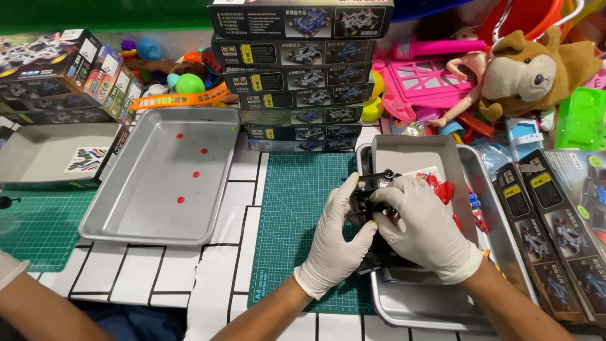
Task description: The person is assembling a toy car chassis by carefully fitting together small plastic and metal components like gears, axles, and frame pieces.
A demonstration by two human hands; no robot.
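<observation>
Both hands are wearing white gloves and are closing round a small black toy car chassis (369, 199), holding it just above the left edge of the metal tray (435, 303) on the right. The left hand (334, 243) is gripping the chassis from the left w/ thumb up against its side; the right hand (424, 227) is curling over it from the right, fingers bent on top. Both are clamped on the part, not spread. Most of the chassis is hidden under the fingers, so details can't be made out.

Inside that tray a grey box lid (413, 158) is lying, w/ red plastic parts (442, 188) just beside the right hand. The green cutting mat (293, 215) is lying under the left hand, on the white-tiled surface (221, 278).

To the left, a second metal tray (126, 215) is sitting well apart from the hands, w/ a few small red dots in it. Further left an open grey box (38, 158) is holding a sticker sheet. A stack of toy car boxes (303, 69) is standing behind the mat, approx. centre. More boxes are lying flat at far right (555, 227). A plush dog (530, 69) and pink plastic toys (423, 82) are piled at the back right. Another person's arm (38, 309) is showing at bottom left.
</observation>
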